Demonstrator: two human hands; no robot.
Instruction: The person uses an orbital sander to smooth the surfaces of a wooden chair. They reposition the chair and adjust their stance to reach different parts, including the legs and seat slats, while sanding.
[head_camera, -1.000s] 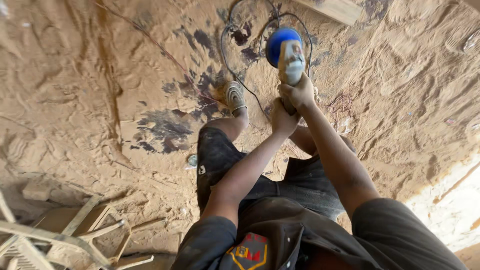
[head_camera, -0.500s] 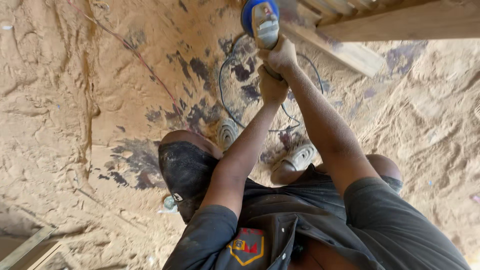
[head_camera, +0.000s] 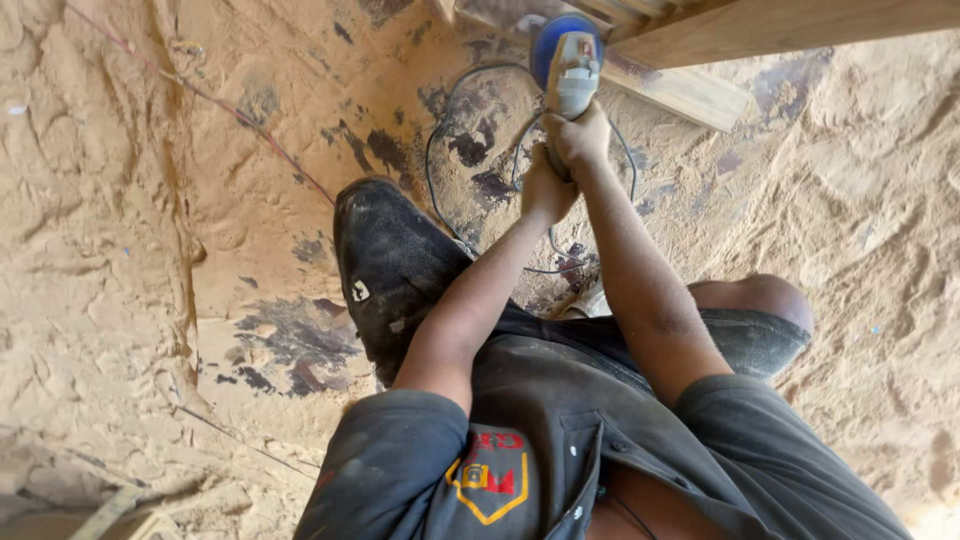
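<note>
Both hands, left (head_camera: 545, 190) and right (head_camera: 580, 135), fingers tight round a blue-disc power sander (head_camera: 570, 60); wooden beam (head_camera: 760, 25) just beside

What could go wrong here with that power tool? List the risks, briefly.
1. The black cord loops on the floor near the person's feet and under the tool; it might snag or be cut.
2. Both bare hands, the left hand and the right hand, grip close behind the blue disc guard, so a kick off the wooden beam could hurt them.
3. Thick sawdust may make footing slippery.
</note>
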